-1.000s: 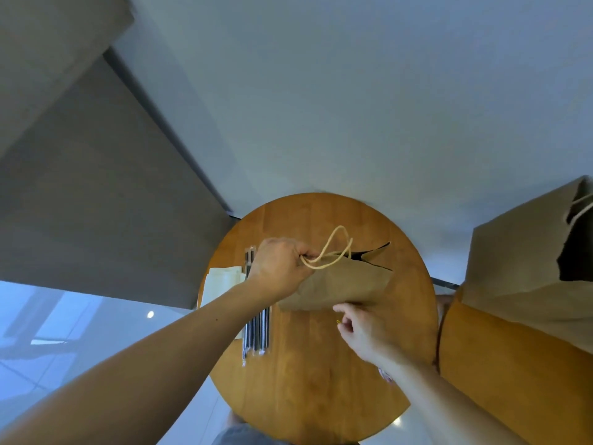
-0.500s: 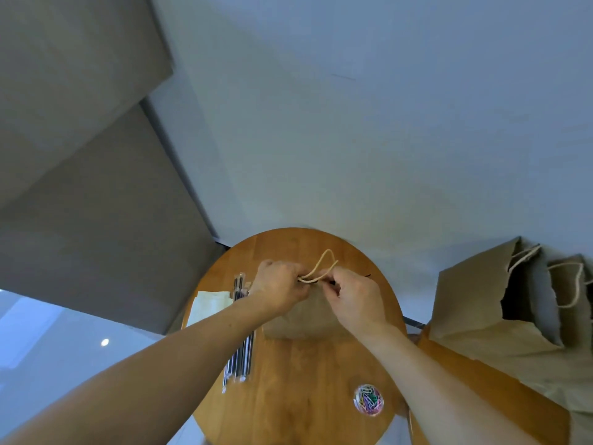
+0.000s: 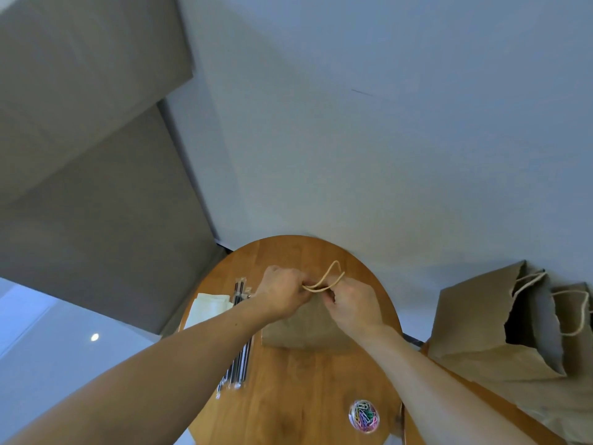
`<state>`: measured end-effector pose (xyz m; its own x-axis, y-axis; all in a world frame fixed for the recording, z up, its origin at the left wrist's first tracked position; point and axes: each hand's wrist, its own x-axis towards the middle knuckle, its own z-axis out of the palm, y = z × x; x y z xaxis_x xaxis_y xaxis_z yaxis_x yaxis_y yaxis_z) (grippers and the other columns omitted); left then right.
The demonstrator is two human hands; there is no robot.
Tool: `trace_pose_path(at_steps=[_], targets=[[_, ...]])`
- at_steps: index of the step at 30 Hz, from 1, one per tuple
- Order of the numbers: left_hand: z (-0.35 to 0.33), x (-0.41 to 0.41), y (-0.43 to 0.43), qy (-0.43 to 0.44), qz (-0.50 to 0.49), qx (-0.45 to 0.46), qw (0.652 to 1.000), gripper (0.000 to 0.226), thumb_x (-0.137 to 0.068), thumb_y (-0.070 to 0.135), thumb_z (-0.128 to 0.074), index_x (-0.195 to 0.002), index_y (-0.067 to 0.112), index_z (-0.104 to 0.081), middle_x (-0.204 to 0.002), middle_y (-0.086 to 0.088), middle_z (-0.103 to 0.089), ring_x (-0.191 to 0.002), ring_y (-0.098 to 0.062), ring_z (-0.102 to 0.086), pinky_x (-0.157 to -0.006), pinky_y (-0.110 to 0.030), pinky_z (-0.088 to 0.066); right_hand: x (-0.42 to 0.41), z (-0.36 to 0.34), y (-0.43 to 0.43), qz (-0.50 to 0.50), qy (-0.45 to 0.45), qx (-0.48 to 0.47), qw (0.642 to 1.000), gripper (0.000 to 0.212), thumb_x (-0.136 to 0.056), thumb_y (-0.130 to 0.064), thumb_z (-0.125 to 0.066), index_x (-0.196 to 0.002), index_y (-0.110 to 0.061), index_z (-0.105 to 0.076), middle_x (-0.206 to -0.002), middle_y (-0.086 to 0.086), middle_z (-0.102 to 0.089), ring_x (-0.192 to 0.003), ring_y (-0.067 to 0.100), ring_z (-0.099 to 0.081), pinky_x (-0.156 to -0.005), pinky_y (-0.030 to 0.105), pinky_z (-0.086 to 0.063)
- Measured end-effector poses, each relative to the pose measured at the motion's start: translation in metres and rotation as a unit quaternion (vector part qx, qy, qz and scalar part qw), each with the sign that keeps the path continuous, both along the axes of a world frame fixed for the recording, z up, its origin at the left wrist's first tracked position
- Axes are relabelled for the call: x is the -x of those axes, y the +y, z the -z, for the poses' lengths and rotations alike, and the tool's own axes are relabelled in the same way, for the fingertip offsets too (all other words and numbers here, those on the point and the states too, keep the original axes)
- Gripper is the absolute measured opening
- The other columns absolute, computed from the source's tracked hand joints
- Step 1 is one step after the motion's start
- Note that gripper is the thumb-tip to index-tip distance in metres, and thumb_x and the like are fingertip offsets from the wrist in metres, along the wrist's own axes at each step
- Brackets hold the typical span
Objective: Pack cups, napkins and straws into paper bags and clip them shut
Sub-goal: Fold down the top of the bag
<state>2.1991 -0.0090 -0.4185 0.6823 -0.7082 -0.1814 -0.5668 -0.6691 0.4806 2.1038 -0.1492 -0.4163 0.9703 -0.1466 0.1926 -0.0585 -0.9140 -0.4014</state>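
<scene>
A brown paper bag (image 3: 305, 326) stands on the round wooden table (image 3: 298, 396). My left hand (image 3: 282, 292) and my right hand (image 3: 351, 305) both pinch the bag's top edge, close together, just below its cream rope handles (image 3: 327, 279). The bag's mouth is pressed shut between my fingers. White napkins (image 3: 208, 305) lie at the table's left edge, with wrapped straws (image 3: 239, 364) beside them, partly under my left forearm. A small clear tub of coloured paper clips (image 3: 363, 415) sits near the table's front right. No cups are in sight.
Two more brown paper bags (image 3: 481, 329) with rope handles stand open on a second wooden surface (image 3: 475, 412) to the right. A grey wall rises behind the table, and a dark panel fills the left.
My right hand rose from the table in front of the bag to its top edge and pinched it beside my left hand. The view shifted, bringing the clip tub and the other bags into sight.
</scene>
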Motion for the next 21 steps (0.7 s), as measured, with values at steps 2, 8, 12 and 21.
trace_pose_path(at_steps=[2, 8, 12, 21], targets=[[0.0, -0.001, 0.001, 0.004, 0.0, 0.007, 1.0, 0.018, -0.096, 0.032, -0.057, -0.101, 0.03, -0.074, -0.081, 0.002, -0.069, -0.085, -0.019, -0.063, -0.071, -0.028, -0.026, -0.002, 0.0, -0.001, -0.008, -0.009, 0.014, 1.0, 0.018, -0.074, -0.01, -0.082, -0.088, -0.019, -0.075, -0.067, 0.004, -0.067, -0.061, 0.026, -0.065, -0.049, 0.028, -0.046], [-0.001, -0.004, -0.001, 0.011, 0.014, 0.014, 1.0, 0.017, -0.093, 0.028, -0.058, -0.096, 0.028, -0.074, -0.071, 0.006, -0.063, -0.077, -0.018, -0.059, -0.071, -0.028, -0.027, -0.006, 0.004, -0.007, -0.055, -0.059, 0.052, 0.995, 0.027, -0.062, -0.004, -0.088, -0.084, -0.013, -0.074, -0.066, 0.004, -0.066, -0.057, 0.024, -0.064, -0.043, 0.028, -0.049], [0.001, -0.005, -0.001, 0.009, 0.019, 0.01, 1.0, 0.018, -0.095, 0.027, -0.057, -0.087, 0.021, -0.072, -0.051, 0.013, -0.038, -0.063, -0.011, -0.041, -0.069, -0.03, -0.026, -0.008, 0.009, -0.009, -0.075, -0.074, 0.065, 0.992, 0.028, -0.062, -0.004, -0.088, -0.084, -0.012, -0.074, -0.068, 0.004, -0.066, -0.059, 0.024, -0.064, -0.045, 0.03, -0.05], [0.003, -0.008, -0.005, 0.002, 0.031, 0.001, 1.0, 0.044, -0.093, 0.024, -0.057, -0.052, 0.032, -0.042, -0.047, 0.012, -0.036, -0.049, -0.001, -0.033, -0.074, -0.033, -0.03, -0.007, 0.014, -0.015, -0.076, -0.057, 0.077, 0.993, 0.025, -0.063, -0.013, -0.091, -0.081, -0.016, -0.074, -0.066, -0.002, -0.067, -0.056, 0.019, -0.065, -0.043, 0.026, -0.048]])
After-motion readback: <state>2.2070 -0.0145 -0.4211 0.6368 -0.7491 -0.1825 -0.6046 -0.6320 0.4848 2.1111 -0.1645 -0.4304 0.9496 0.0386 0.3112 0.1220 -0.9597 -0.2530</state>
